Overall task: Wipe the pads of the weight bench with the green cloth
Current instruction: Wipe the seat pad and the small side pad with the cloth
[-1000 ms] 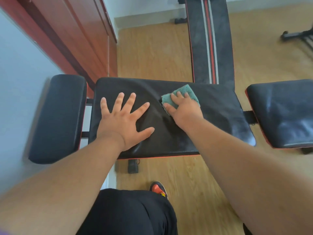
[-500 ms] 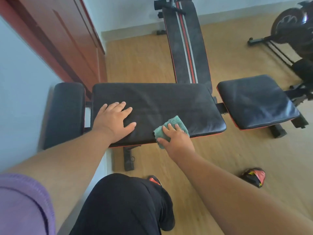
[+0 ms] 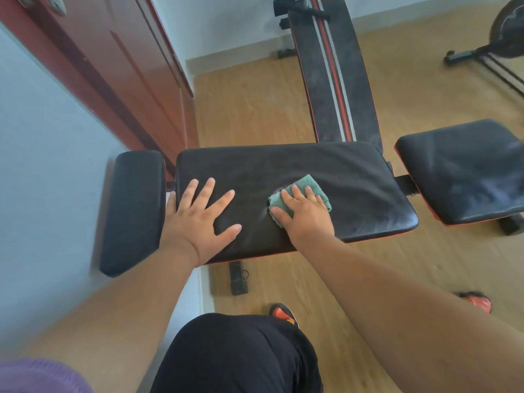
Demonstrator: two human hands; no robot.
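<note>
Pressing flat on the long pad point(image 3: 326, 177), the right hand point(image 3: 304, 215) holds the cloth point(image 3: 307, 184) under straight, close-set fingers; half a second earlier hand and cloth sat at the pad's near edge, and now they lie further in, about midway across, near its centre. Green cloth shows beyond the fingertips and beside the thumb, and the pad's cover is puckered just left of it. The left hand point(image 3: 198, 219) has widened from closed fingers to a full spread and rests palm-down on the pad's left end, little finger at the left edge.

Head view, surface and room: the black pad has a red lower rim and runs left to right. A narrow end pad point(image 3: 133, 211) stands just beyond its left edge, close to a pale wall point(image 3: 48, 180). A square seat pad point(image 3: 465, 168), joined by a bracket, lies off its right end. Wood-look floor point(image 3: 249, 109) extends to a white skirting.

Surroundings: a striped board point(image 3: 331, 72) runs away from the long pad's far edge. A red-brown cabinet point(image 3: 119, 66) lines the left wall. Dark equipment point(image 3: 507, 41) stands at the far right. Two orange shoes point(image 3: 283, 313) and a black-clad knee point(image 3: 241, 353) sit below the near edge; the forearms cross part of the floor.
</note>
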